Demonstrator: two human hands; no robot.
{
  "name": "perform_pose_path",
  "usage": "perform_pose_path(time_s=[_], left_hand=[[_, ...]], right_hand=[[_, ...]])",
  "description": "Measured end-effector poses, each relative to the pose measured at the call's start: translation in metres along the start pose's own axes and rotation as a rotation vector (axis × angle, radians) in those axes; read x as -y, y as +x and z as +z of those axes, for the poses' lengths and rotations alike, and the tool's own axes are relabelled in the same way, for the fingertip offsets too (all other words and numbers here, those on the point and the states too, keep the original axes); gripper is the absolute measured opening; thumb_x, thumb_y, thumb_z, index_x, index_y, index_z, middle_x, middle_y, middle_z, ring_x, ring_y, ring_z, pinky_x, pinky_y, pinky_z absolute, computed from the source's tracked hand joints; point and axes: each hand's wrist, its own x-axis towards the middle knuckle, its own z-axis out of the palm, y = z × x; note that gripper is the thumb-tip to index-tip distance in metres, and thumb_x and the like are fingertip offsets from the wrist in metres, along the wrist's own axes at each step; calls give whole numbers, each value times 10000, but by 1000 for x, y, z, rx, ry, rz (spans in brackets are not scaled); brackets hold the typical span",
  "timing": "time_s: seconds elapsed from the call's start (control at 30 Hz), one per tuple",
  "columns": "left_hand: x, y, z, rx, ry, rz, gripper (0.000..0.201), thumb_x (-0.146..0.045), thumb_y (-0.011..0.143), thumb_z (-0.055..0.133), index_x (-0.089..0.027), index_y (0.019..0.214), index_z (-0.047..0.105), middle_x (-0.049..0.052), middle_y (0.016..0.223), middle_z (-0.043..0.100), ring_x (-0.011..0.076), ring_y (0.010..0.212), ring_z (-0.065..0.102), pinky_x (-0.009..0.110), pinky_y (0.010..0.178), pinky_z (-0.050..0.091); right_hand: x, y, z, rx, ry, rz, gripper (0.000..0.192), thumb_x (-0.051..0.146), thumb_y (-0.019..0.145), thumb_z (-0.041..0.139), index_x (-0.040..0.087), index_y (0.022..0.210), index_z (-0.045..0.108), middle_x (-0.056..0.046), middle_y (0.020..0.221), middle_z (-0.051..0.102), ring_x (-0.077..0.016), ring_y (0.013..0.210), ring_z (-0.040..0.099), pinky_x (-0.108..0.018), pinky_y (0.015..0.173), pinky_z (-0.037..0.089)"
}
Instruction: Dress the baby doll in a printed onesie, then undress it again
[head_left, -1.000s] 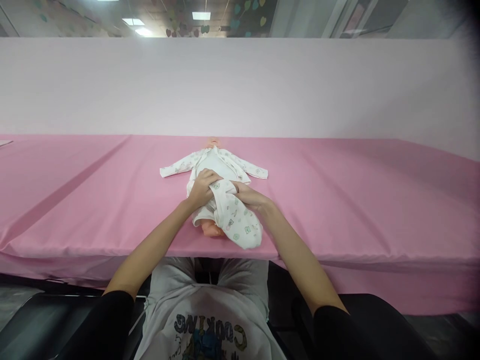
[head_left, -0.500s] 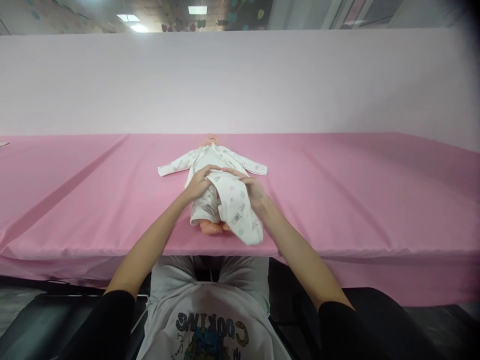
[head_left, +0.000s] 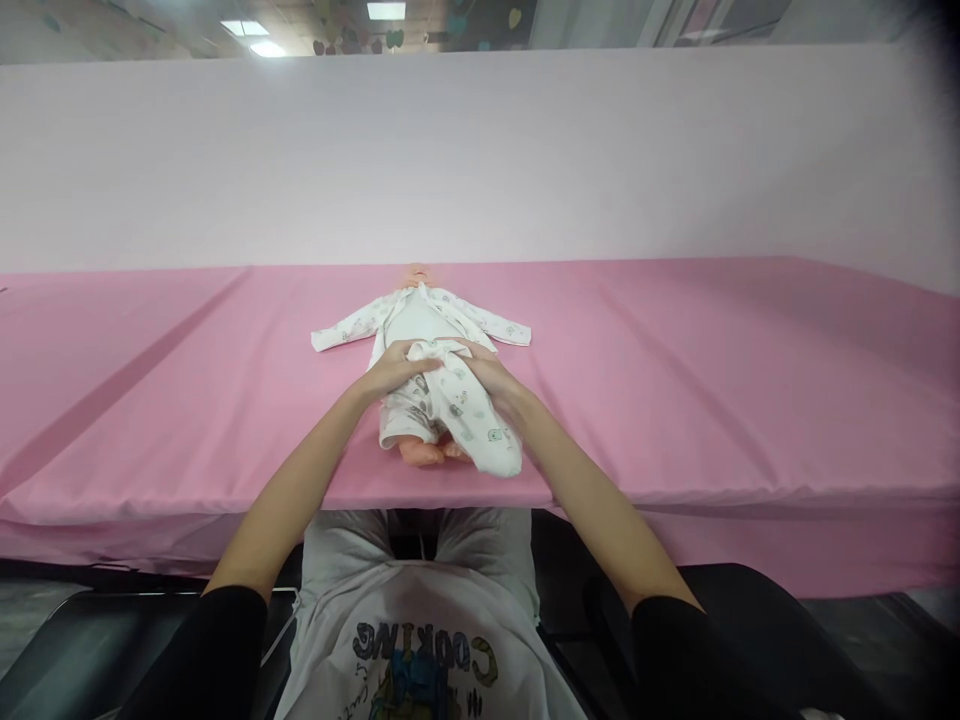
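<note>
A baby doll (head_left: 424, 452) lies on its back on the pink table (head_left: 675, 380), head away from me, feet near the front edge. It wears a white printed romper (head_left: 420, 320) with both sleeves spread flat. My left hand (head_left: 394, 368) and my right hand (head_left: 491, 385) both pinch the bunched romper leg fabric (head_left: 465, 415) over the doll's lap. Bare orange feet poke out below the cloth.
A pale pink wall panel (head_left: 480, 160) rises behind the table. The tablecloth's front edge (head_left: 675, 500) hangs down before my lap. Black chair parts (head_left: 750, 620) sit at either side of me.
Both hands have drawn the romper leg fabric up and toward the doll's waist, then pressed it lower. The loose leg end now lies flatter on the right.
</note>
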Motion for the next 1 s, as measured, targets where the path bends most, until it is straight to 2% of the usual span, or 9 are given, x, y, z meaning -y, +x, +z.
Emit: perform_pose_path(time_s=[0.1, 0.27, 0.4, 0.53, 0.63, 0.7, 0.8, 0.93, 1.0], left_hand=[[9, 7, -4, -98, -188, -19, 341, -318, 623, 789, -130, 871, 650, 26, 778, 672, 151, 711, 621, 269, 693, 475], [18, 15, -9, -92, -388, -20, 378, -292, 677, 764, -156, 1009, 644, 34, 860, 693, 152, 772, 646, 268, 738, 502], [21, 15, -10, -74, -384, -11, 407, -302, 721, 732, -136, 1081, 641, 71, 903, 697, 175, 823, 655, 291, 789, 511], [13, 7, -8, 19, -140, 12, 537, -362, 742, 718, -150, 1215, 583, 71, 861, 685, 207, 857, 651, 332, 812, 504], [7, 1, -2, 67, 32, 159, 699, -254, 648, 790, -190, 1292, 526, 85, 1093, 652, 245, 1128, 561, 337, 958, 439], [6, -1, 2, 47, 32, 219, 760, -182, 612, 789, -215, 1316, 504, 77, 1240, 590, 248, 1230, 488, 324, 1014, 394], [10, 2, 2, -7, -119, 156, 761, -157, 643, 712, -232, 1357, 461, 70, 1238, 595, 236, 1146, 556, 326, 952, 440], [17, 11, -8, -70, -343, 24, 749, -143, 655, 604, -198, 1381, 431, 64, 1003, 688, 199, 895, 654, 304, 794, 495], [18, 13, -12, -66, -371, 15, 720, -140, 646, 578, -179, 1356, 464, 57, 947, 697, 194, 861, 655, 299, 784, 491]], right_hand=[[0, 0, -3, 79, 123, 20, 381, 230, 677, 696, 206, 1054, 654, -31, 1008, 690, -188, 887, 623, -291, 746, 505], [2, -3, -9, 300, 167, 85, 547, 183, 623, 758, 209, 1146, 602, -44, 1039, 685, -208, 860, 644, -307, 720, 532], [-1, -2, -7, 205, 174, 50, 500, 217, 649, 763, 214, 1122, 601, -33, 1022, 686, -183, 824, 645, -288, 702, 528], [-7, 5, -2, 43, 237, -4, 472, 249, 637, 753, 223, 1082, 600, -17, 981, 689, -184, 855, 645, -294, 732, 523], [-10, 9, -2, -28, 230, -22, 468, 248, 624, 738, 238, 1071, 599, 3, 970, 684, -169, 835, 636, -286, 727, 513], [-11, 10, -3, -45, 226, -22, 469, 245, 626, 726, 240, 1077, 601, 11, 935, 683, -159, 794, 627, -282, 717, 504], [-8, 7, -3, -3, 260, -2, 484, 235, 609, 724, 226, 1079, 606, 10, 855, 682, -166, 750, 622, -286, 695, 493], [0, -2, -1, 133, 219, 44, 505, 226, 586, 741, 214, 1074, 616, -8, 925, 689, -193, 814, 632, -299, 720, 493], [2, -4, 0, 133, 181, 46, 516, 235, 591, 756, 221, 1088, 616, -6, 959, 687, -187, 836, 629, -291, 726, 493]])
